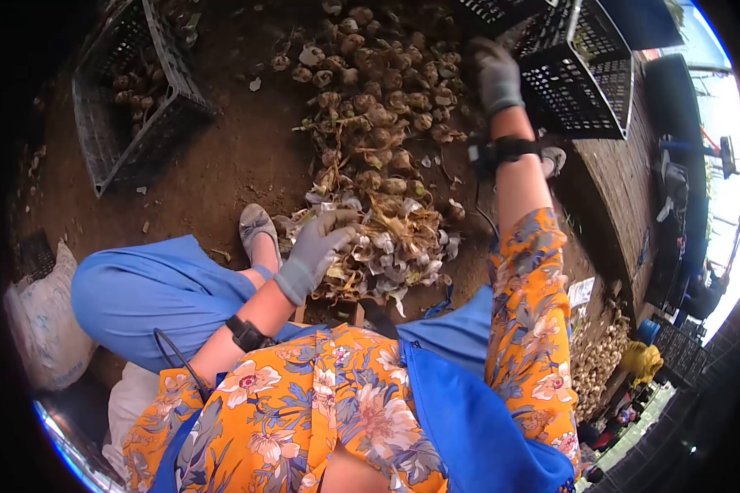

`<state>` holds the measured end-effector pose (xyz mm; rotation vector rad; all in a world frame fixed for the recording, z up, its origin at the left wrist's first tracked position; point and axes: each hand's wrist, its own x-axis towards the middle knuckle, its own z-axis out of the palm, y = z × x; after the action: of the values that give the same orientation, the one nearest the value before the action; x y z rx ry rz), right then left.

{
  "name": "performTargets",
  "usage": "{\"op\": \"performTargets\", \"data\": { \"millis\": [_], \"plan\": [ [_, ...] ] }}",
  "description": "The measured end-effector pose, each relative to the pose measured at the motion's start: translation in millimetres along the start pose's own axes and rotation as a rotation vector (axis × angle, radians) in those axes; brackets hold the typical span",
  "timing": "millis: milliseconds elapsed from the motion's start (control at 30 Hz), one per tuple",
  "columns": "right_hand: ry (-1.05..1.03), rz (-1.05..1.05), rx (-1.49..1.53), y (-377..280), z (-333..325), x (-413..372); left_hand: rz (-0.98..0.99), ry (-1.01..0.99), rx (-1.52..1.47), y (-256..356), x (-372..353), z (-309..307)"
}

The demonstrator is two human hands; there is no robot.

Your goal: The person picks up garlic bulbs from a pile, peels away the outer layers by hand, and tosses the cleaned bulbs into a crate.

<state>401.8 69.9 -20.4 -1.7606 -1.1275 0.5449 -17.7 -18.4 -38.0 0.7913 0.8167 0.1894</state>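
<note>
My left hand [319, 244], in a grey glove, is low over a heap of loose papery skins [395, 246], its fingers stretched out towards the right and slightly parted. Beyond the skins, a long pile of brownish bulbs [378, 90], garlic by their look, runs away from me across the dirt floor. My right hand [495, 76], gloved too, reaches far forward beside the black plastic crate [574, 86] on the right. Its fingers are smeared by motion, and I cannot tell what they hold.
Another black crate [107, 148] with bulbs in it stands at the far left. A white sack [53, 324] is by my left knee. Wooden boards [617, 181] run along the right, near a pile of paler bulbs [596, 361] and a yellow bag [641, 361].
</note>
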Motion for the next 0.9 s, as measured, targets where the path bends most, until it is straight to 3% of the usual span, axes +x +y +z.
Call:
{"op": "performTargets", "data": {
  "millis": [67, 133, 200, 333, 400, 467, 500, 567, 700, 767, 800, 833, 867, 900],
  "plan": [
    [-0.312, 0.200, -0.419, 82, 56, 4, -0.017, 0.009, -0.015, 1, 1, 0],
    [-0.674, 0.023, -1.045, 49, 83, -31, -0.051, 0.022, -0.019, -1, 1, -1],
    [-0.645, -0.014, -1.134, 78, 103, -42, -0.076, 0.017, -0.004, -1, 4, -2],
    [-0.826, 0.116, -1.259, 42, 98, -36, -0.061, 0.031, -0.035, 7, 3, 3],
    [-0.626, 0.052, -1.060, 15, 88, -62, -0.034, -0.005, -0.065, 7, 2, 1],
    [-0.597, 0.097, -0.953, -43, 80, -101, 0.007, 0.144, -0.093, 8, 1, 4],
    [-0.529, -0.026, -0.770, -50, 77, -130, 0.045, 0.168, -0.206, 9, 1, 6],
    [-0.479, -0.139, -0.432, -93, 77, -185, 0.074, 0.121, -0.267, 12, -4, 14],
    [-0.437, -0.164, -0.223, -150, 80, -264, 0.101, -0.023, -0.154, 23, -15, 24],
    [-0.107, 0.269, 0.484, -159, 73, -284, 0.095, -0.016, -0.096, 25, -21, 28],
    [0.127, 0.455, 0.569, -168, 69, -290, 0.216, -0.021, 0.075, 21, -23, 27],
    [0.123, 0.505, 0.688, -152, 68, -296, 0.337, -0.028, 0.247, 19, -24, 28],
    [0.127, 0.559, 0.808, -135, 66, -302, 0.337, -0.046, 0.253, 18, -26, 30],
    [0.097, 0.567, 0.738, -140, 71, -306, 0.471, -0.064, 0.391, 17, -27, 31]
  ]
}}
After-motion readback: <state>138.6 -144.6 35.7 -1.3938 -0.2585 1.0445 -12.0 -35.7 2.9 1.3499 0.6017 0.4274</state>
